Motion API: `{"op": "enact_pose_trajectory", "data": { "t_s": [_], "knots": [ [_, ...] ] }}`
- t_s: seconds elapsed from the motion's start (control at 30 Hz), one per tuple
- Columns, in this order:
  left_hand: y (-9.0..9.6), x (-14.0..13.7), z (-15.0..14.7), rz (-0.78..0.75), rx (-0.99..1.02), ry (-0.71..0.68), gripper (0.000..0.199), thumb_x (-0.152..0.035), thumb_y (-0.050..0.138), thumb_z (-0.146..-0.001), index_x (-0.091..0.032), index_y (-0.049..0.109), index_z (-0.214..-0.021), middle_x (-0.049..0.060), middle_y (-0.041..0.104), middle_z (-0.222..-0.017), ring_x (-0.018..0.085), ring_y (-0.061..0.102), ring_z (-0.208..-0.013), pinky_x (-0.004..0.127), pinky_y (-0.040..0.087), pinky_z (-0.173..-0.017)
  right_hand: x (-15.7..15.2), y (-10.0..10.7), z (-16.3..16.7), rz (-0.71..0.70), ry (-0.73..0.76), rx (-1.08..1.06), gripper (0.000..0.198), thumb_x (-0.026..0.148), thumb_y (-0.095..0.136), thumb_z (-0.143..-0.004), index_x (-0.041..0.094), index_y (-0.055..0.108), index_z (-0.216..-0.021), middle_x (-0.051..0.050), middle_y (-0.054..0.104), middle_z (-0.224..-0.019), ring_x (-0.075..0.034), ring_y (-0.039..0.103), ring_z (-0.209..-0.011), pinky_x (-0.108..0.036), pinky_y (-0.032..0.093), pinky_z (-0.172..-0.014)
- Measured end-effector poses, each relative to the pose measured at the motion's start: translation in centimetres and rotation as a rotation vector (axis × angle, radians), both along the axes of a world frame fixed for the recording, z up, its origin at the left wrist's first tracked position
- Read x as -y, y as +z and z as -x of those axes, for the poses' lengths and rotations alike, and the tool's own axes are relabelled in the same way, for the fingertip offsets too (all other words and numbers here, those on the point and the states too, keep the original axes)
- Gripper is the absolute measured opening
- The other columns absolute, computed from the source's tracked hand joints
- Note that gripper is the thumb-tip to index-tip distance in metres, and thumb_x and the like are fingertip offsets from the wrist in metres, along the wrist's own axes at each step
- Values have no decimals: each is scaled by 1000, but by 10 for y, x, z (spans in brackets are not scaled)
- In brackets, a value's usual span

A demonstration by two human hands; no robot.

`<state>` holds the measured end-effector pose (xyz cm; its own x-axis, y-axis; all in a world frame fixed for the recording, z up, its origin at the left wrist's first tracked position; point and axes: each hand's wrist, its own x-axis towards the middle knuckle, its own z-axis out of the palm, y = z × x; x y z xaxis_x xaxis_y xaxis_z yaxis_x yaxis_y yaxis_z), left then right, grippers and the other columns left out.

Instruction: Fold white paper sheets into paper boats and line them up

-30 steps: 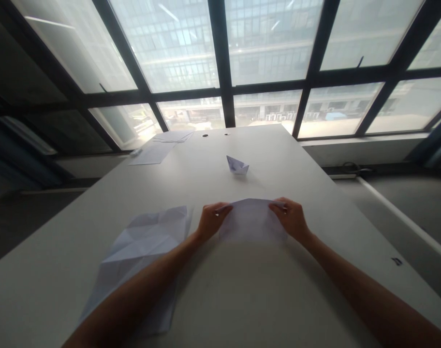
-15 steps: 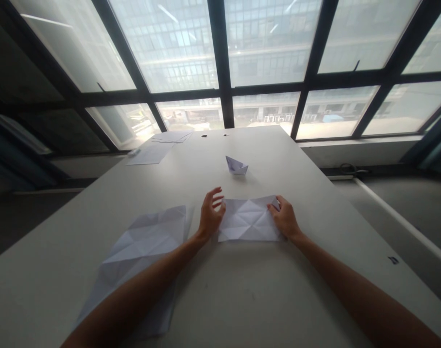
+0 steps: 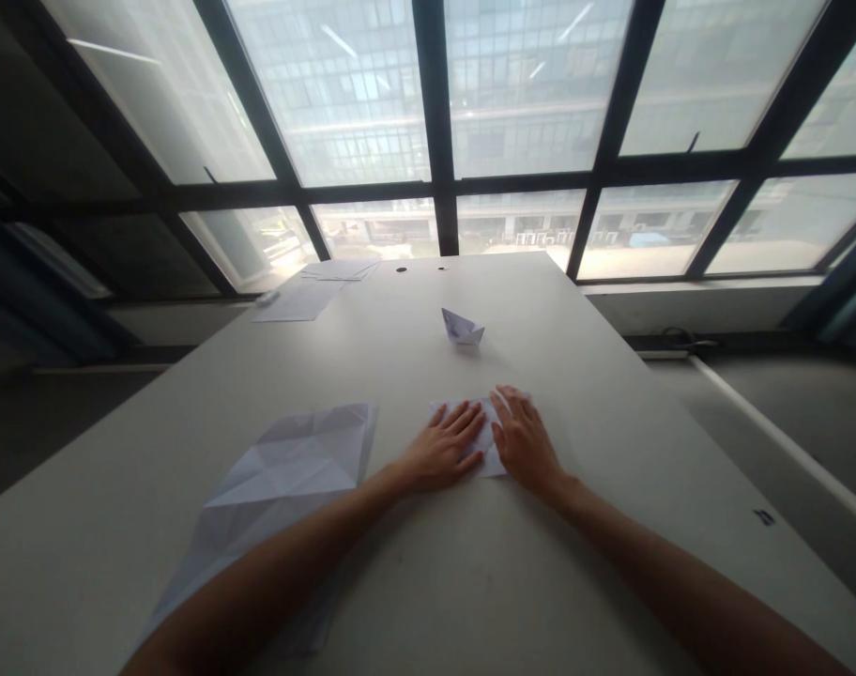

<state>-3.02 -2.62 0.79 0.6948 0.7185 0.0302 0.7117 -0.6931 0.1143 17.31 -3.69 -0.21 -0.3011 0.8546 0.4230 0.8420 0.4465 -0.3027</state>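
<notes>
A creased sheet of white paper point(image 3: 494, 462) lies on the white table, mostly hidden under both hands. My left hand point(image 3: 448, 445) rests flat on its left part, fingers spread and pointing right. On the right part lies my right hand point(image 3: 522, 434), its fingers stretched out away from me. Beyond them stands a small folded paper boat point(image 3: 463, 328). Larger creased sheets point(image 3: 294, 460) lie to the left, partly covered by my left forearm.
Loose flat sheets point(image 3: 294, 300) lie at the table's far left, beside a small white object point(image 3: 267, 299). Two holes are in the tabletop point(image 3: 400, 357) near its far edge. A small dark mark point(image 3: 764, 517) shows near the right edge. Large windows rise behind.
Both hands have gone from the paper's side edges to lying flat on top of it, pressing it against the table. The left hand moved right, the right hand moved left.
</notes>
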Motion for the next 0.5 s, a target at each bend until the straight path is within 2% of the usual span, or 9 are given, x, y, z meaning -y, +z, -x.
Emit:
{"op": "enact_pose_trajectory", "data": {
  "t_s": [0.07,0.17,0.3,0.5],
  "knots": [
    [-1,-1,0,0,-4,-13,59,-40,27,-102,-22,14,-157,5,16,-162,23,9,-151,46,8,-122,0,-6,8,87,120,90,56,20,30,-96,10,35,-151,-14,37,-155,-25,26,-146,-46,21,-120],
    [-1,-1,0,-3,-2,-14,58,-35,26,-102,-22,13,-157,4,15,-163,21,9,-151,43,7,-122,-5,-13,7,192,161,182,60,29,33,-97,4,31,-151,-17,30,-157,-27,22,-148,-49,17,-120],
    [0,0,-1,-5,-21,2,58,-36,27,-102,-21,17,-157,5,14,-163,22,9,-151,44,6,-122,-13,-14,-13,201,75,215,72,50,36,-96,3,32,-150,-20,26,-158,-29,20,-148,-50,15,-120],
    [-2,-11,7,12,-22,117,68,-55,26,-100,-18,18,-156,9,13,-162,24,10,-151,44,9,-121,-17,-17,-30,155,-37,232,71,51,34,-97,4,34,-150,-20,29,-157,-29,22,-148,-52,6,-120]
  ]
}}
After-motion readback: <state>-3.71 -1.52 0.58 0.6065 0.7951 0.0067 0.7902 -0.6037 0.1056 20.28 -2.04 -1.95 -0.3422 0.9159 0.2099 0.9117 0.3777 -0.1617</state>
